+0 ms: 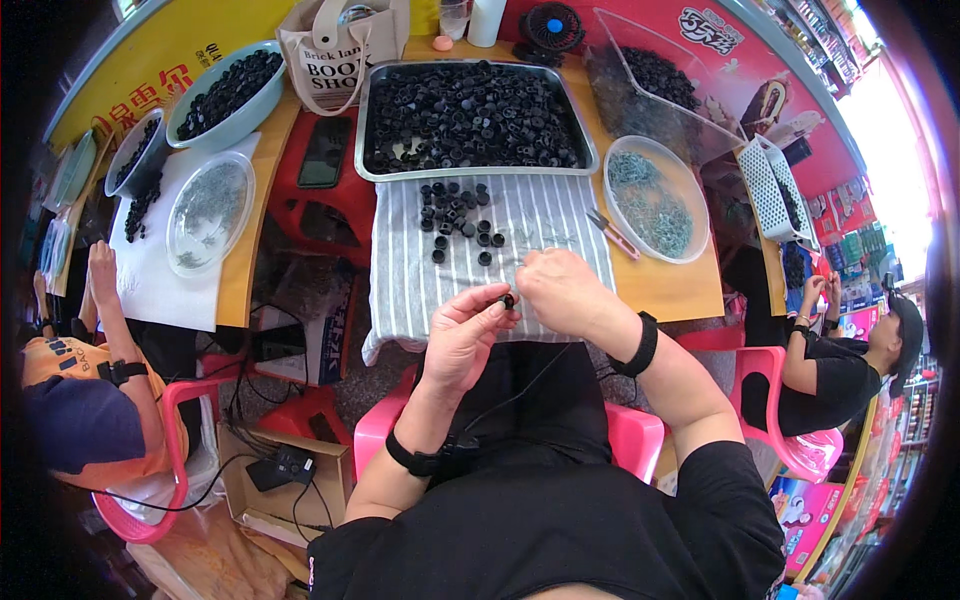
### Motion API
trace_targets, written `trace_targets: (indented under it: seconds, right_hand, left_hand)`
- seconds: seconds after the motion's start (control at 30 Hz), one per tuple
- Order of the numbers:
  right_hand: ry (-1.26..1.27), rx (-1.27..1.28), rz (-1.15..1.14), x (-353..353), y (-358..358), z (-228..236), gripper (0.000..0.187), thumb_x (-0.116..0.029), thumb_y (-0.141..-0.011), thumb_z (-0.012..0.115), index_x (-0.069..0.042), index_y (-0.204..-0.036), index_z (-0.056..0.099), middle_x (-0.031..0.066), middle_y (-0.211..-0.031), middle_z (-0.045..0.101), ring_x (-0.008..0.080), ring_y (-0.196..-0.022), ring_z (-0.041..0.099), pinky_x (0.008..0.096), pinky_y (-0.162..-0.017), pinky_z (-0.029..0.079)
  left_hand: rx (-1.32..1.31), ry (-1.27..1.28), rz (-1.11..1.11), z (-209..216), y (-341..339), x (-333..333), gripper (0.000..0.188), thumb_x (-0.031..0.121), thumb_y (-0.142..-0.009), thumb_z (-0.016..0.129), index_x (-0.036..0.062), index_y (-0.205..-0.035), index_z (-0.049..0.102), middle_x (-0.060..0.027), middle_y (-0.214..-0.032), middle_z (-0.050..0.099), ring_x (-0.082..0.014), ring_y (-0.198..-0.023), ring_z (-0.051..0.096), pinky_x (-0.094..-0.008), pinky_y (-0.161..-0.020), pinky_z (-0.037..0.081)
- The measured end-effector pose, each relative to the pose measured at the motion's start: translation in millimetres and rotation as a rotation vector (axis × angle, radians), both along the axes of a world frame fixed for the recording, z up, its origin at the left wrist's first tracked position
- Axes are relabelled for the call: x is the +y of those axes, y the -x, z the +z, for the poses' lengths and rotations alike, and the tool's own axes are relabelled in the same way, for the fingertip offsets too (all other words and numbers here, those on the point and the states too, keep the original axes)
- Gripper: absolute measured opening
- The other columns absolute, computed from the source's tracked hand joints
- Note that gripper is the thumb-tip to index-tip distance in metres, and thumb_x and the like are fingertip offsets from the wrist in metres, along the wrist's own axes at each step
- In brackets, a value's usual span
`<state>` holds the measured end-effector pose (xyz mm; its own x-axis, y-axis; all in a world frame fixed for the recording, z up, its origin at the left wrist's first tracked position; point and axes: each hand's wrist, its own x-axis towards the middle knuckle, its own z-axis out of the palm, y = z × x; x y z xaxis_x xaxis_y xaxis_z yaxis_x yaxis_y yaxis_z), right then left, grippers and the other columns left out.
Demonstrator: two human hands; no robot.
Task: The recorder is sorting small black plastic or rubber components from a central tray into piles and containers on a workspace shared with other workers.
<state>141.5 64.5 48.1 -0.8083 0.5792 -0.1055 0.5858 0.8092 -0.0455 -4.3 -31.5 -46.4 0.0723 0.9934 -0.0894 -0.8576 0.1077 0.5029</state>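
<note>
Between the fingertips of my left hand (465,335) is a small black plastic cap (508,300), held just over the near edge of the striped cloth (410,290). My right hand (565,292) is closed close beside it, fingers pinched; whatever they hold is hidden. Several loose black caps (455,215) lie on the cloth beyond my hands. To their right a few thin metal bits (545,238) are scattered. Beyond the cloth stands a metal tray (475,176) heaped with black caps.
A round tub (703,245) of thin metal pieces stands right, beside a pink-handled tool (615,235). Farther back are a clear bin (690,122), a small fan (552,26) and a canvas bag (345,60). A phone (325,152) lies left. People sit at both sides.
</note>
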Motion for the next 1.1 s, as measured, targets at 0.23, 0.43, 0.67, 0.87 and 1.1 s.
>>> trace_targets:
  seconds: [0.23, 0.43, 0.67, 0.87, 1.1]
  right_hand:
    - [0.079, 0.158, -0.041, 5.5, -21.5, -19.4, 0.013, -0.003, -0.074, 0.063, 0.0, -0.085, 0.07, 0.0203, -0.086, 0.066, 0.0383, -0.082, 0.066, 0.0435, -0.071, 0.053]
    - [0.175, 0.73, -0.287, -19.8, -36.4, -40.5, 0.016, 0.002, -0.074, 0.068, 0.0, -0.091, 0.066, 0.0165, -0.086, 0.062, 0.0358, -0.079, 0.062, 0.0414, -0.068, 0.05]
    - [-0.117, 0.841, -0.239, -33.5, -37.9, -50.6, 0.02, 0.004, -0.074, 0.071, 0.0, -0.093, 0.067, 0.0127, -0.084, 0.061, 0.031, -0.078, 0.063, 0.0387, -0.066, 0.05]
    - [-0.158, 0.852, -0.233, -38.0, -35.9, -60.5, 0.022, 0.004, -0.074, 0.07, -0.001, -0.095, 0.069, 0.0116, -0.085, 0.063, 0.0304, -0.078, 0.063, 0.0381, -0.067, 0.051]
    - [-0.147, 0.868, -0.251, -37.0, -25.9, -55.2, 0.02, 0.004, -0.075, 0.069, -0.003, -0.094, 0.069, 0.0115, -0.089, 0.062, 0.03, -0.08, 0.063, 0.0386, -0.066, 0.05]
  left_hand:
    - [0.007, -0.01, -0.001, -3.7, -0.4, -1.1, 0.027, 0.001, -0.094, 0.062, -0.0031, -0.12, 0.063, -0.0149, -0.109, 0.069, -0.0232, -0.095, 0.067, -0.0332, -0.087, 0.053]
    - [0.006, -0.015, 0.002, 0.4, 0.4, -0.9, 0.026, 0.001, -0.094, 0.061, -0.003, -0.12, 0.064, -0.0151, -0.109, 0.069, -0.0231, -0.095, 0.067, -0.0328, -0.086, 0.053]
    - [0.007, -0.008, 0.0, 0.5, 0.6, -0.6, 0.026, 0.001, -0.094, 0.061, -0.0028, -0.12, 0.064, -0.0147, -0.109, 0.069, -0.0229, -0.095, 0.067, -0.0324, -0.086, 0.053]
    - [0.016, -0.011, -0.002, 3.4, 1.2, -0.6, 0.026, 0.001, -0.094, 0.061, -0.0029, -0.119, 0.064, -0.0146, -0.109, 0.068, -0.0227, -0.095, 0.067, -0.0321, -0.086, 0.053]
    - [-0.03, -0.028, -0.001, 1.7, 1.9, 0.4, 0.027, 0.001, -0.095, 0.06, -0.003, -0.121, 0.062, -0.0157, -0.11, 0.068, -0.0232, -0.095, 0.067, -0.0318, -0.085, 0.054]
